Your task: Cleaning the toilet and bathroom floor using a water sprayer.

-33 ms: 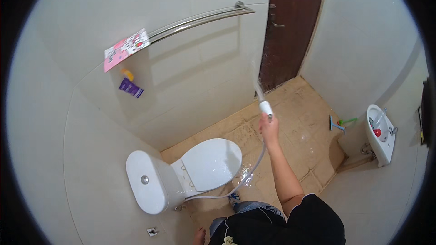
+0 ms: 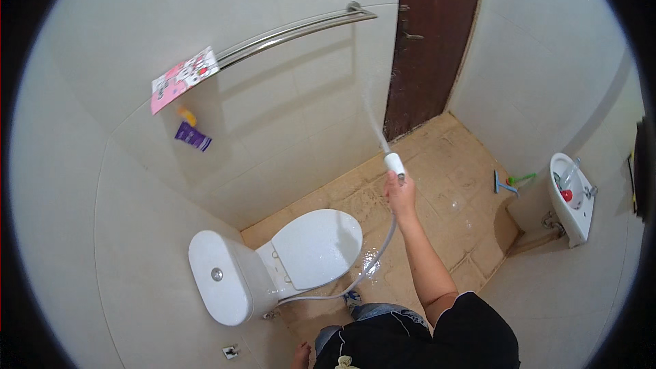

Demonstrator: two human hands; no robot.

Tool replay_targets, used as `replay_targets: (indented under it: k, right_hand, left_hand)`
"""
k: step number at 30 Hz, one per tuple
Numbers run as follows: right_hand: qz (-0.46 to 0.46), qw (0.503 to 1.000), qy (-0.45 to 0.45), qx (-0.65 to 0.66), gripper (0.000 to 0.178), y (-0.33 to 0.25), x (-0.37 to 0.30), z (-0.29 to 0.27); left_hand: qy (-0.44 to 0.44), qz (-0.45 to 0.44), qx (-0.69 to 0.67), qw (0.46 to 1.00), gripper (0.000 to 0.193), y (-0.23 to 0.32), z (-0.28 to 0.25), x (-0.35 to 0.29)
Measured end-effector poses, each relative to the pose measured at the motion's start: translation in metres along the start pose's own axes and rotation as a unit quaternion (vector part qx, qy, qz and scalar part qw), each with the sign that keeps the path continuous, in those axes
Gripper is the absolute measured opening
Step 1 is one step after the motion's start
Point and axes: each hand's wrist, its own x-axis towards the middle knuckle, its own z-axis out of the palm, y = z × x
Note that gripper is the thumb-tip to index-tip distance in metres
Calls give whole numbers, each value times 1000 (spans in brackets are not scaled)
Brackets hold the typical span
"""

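My right hand is closed around the white handheld sprayer, held out over the floor at arm's length. From its head a jet of water shoots away toward the tiled wall beside the dark brown door. A grey hose hangs from the sprayer and curves back along the near side of the white toilet, whose lid is down. My left hand hangs low at my side by the bottom edge, with its fingers mostly hidden.
A double metal towel rail runs along the wall, with a pink patterned bag at its left end and a purple tube below. At right are a small washbasin, a blue squeegee and a green-handled brush. The tan floor looks wet.
My right hand and the sprayer have shifted slightly left. The water jet now lands a little further left on the wall, and the whole view has moved slightly.
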Motion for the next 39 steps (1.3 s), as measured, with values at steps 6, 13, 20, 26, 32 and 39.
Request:
replay_targets:
  k: [6,13,20,26,32,39]
  right_hand:
    - [-57,984,157,53,38,-16,22,-24]
    - [98,991,65,-59,34,37,-11,-46]
    - [203,976,75,-14,28,38,-40,-27]
    - [245,960,14,-136,41,64,-69,2]
    - [310,943,40,-113,34,85,-87,-1]
    - [286,944,133,-100,39,82,-81,24]
  left_hand:
    - [-34,53,156,986,39,48,16,28]
    - [-34,112,213,970,35,127,33,13]
    - [-120,131,291,940,33,147,-3,66]
    - [-184,69,314,929,40,184,-39,91]
    - [-217,83,334,913,35,216,-23,88]
    - [-249,158,369,881,36,210,-7,145]
